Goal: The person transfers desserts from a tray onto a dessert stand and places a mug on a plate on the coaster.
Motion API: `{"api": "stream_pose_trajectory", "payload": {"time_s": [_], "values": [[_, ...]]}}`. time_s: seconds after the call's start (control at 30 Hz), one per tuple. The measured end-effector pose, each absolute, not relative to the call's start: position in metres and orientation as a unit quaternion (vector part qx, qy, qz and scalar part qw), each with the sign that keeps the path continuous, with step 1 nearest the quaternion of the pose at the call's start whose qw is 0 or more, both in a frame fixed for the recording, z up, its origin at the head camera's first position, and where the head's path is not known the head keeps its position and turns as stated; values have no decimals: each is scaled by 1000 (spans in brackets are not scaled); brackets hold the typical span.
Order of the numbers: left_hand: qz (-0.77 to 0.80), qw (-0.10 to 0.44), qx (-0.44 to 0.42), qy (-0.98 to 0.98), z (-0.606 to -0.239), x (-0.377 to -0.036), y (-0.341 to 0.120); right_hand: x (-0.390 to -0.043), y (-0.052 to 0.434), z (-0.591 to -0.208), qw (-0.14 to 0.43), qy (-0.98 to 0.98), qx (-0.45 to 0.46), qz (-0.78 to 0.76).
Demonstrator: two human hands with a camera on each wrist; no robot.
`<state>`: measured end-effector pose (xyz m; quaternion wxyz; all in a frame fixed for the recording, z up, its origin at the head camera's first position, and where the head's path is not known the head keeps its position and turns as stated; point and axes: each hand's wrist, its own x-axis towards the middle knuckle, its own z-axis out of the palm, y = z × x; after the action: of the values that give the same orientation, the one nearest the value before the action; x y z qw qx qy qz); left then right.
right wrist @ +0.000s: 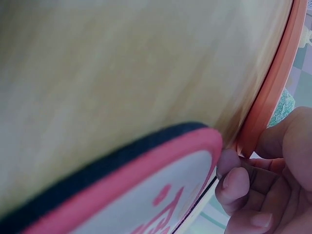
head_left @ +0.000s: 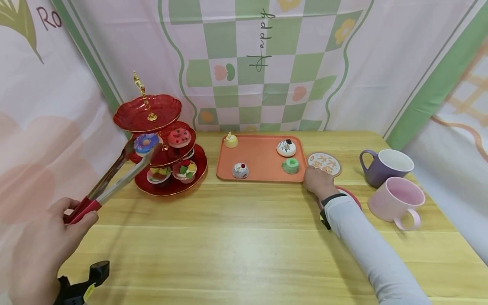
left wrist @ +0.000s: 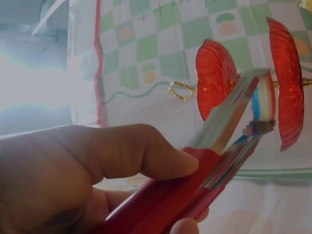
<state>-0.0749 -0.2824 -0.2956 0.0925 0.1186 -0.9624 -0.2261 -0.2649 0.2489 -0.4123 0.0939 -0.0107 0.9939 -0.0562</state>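
My left hand (head_left: 51, 239) grips red-handled metal tongs (head_left: 123, 178). Their tips lie on either side of a blue doughnut (head_left: 146, 143) at the middle tier of a red three-tier stand (head_left: 127, 114). In the left wrist view the doughnut (left wrist: 263, 100) sits between the tong tips; whether it touches the tier is unclear. My right hand (head_left: 319, 182) holds the near right corner of an orange tray (head_left: 259, 163), with the thumb at the rim (right wrist: 268, 105) and the other fingers curled. On the tray are a white doughnut (head_left: 286, 148), a green ring cake (head_left: 291, 165) and two small cakes.
A pink cake (head_left: 179, 137) and fruit-topped cupcakes (head_left: 184, 170) occupy the stand's lower tiers. Right of the tray lie a round coaster (head_left: 324, 164) and a pink-rimmed coaster (head_left: 352, 197), partly under my right wrist. Purple (head_left: 381, 169) and pink mugs (head_left: 389, 201) stand near the table's right edge.
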Motion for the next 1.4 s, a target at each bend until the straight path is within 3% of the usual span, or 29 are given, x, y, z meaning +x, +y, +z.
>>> {"api": "stream_pose_trajectory", "payload": {"time_s": [0.2, 0.77, 1.4], "values": [[-232, 111, 117, -959, -295, -80, -285, -265, 249, -412, 92, 994, -9, -54], [-169, 48, 178, -968, -290, -96, -284, -266, 251, -415, 104, 993, -3, -58], [-221, 52, 173, -958, -294, -92, -285, -265, 250, -412, 101, 993, -5, -61]]}}
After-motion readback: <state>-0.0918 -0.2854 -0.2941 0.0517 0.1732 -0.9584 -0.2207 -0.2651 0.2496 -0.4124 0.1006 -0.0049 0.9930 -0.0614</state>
